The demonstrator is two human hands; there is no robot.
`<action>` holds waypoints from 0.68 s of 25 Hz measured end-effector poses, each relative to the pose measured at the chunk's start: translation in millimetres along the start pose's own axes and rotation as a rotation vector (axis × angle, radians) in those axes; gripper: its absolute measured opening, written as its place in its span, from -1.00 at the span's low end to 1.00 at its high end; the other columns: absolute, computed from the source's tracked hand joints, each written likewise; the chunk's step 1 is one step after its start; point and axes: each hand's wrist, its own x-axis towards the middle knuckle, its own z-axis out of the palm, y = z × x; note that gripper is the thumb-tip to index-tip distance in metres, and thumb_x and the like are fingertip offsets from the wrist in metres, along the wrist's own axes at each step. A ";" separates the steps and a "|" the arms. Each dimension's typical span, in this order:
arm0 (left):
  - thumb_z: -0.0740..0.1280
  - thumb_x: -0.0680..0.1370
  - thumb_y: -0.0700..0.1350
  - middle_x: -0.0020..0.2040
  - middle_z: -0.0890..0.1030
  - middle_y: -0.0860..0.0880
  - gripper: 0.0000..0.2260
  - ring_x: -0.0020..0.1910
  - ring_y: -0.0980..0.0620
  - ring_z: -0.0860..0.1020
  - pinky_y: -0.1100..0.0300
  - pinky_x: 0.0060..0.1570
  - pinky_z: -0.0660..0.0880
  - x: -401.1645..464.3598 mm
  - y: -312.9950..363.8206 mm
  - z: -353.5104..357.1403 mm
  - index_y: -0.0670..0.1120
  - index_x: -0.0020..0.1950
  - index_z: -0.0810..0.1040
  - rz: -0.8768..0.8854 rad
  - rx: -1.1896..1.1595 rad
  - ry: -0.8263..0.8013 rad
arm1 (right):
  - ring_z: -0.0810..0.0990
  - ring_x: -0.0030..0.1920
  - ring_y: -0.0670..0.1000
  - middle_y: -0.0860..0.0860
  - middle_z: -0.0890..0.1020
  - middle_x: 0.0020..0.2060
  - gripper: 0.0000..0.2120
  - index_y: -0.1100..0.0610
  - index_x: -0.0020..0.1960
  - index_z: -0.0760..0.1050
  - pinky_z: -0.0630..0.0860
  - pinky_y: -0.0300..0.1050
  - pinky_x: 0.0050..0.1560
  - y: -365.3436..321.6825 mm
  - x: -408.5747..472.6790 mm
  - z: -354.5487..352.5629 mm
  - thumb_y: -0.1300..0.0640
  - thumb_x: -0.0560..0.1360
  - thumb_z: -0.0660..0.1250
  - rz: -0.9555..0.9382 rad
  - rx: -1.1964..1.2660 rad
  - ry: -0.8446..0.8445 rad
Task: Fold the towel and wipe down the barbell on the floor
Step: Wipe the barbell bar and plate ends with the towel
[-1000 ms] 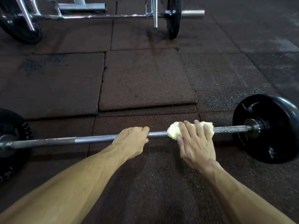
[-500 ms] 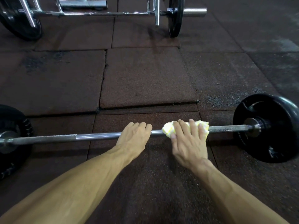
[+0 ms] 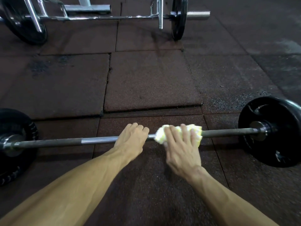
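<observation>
Two bare forearms come in from the near edge of the floor (image 3: 146,82) and reach forward to the barbell (image 3: 97,140). The bar lies across the dark rubber tiles, from the left edge to the right edge, with a black plate (image 3: 270,132) at its right end and another plate (image 3: 13,144) at its left end.

The left hand (image 3: 130,141) rests on the middle of the bar, its fingers curled over the bare metal. Just beside it, the right hand (image 3: 180,147) is laid over the towel (image 3: 197,136), a small yellow and white bundle wrapped around the bar. The right fingers (image 3: 184,131) are curved over the towel and press it on the bar; they look a little blurred. The two hands are close but do not touch.

Beyond the bar, the tiles show seams and some worn marks. At the far edge of the floor stands a second bar (image 3: 114,17), chrome, with a plate (image 3: 179,18) on its right side and a grey frame (image 3: 88,9) behind it.
</observation>
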 end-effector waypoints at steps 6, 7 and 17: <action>0.37 0.50 0.00 0.18 0.51 -0.03 -0.63 0.14 -0.06 0.46 0.07 0.14 0.41 -10.1 -4.8 -2.2 -0.05 0.26 0.41 -0.032 -0.094 -0.035 | 0.28 0.44 0.23 0.01 0.38 0.43 -0.48 0.05 0.52 0.16 0.13 0.23 0.43 18.9 5.4 2.6 -0.03 0.59 0.06 -0.084 -0.086 0.010; 0.41 0.47 0.01 0.21 0.48 -0.03 -0.54 0.15 -0.05 0.45 0.07 0.14 0.40 -14.3 -7.2 -2.8 -0.05 0.30 0.36 -0.035 -0.062 -0.001 | 0.28 0.43 0.23 0.01 0.39 0.42 -0.49 0.05 0.51 0.19 0.12 0.24 0.42 21.5 2.4 3.5 -0.04 0.58 0.08 -0.037 -0.081 0.028; 0.51 0.31 -0.23 -0.28 0.52 -0.01 -0.75 -0.30 -0.03 0.48 0.09 -0.29 0.45 -38.5 -50.5 10.2 -0.06 -0.15 0.49 -0.047 0.029 0.030 | 0.32 0.38 0.24 0.03 0.41 0.40 -0.49 0.08 0.50 0.19 0.17 0.24 0.40 -3.6 9.5 6.2 0.02 0.58 0.12 -0.134 -0.088 0.013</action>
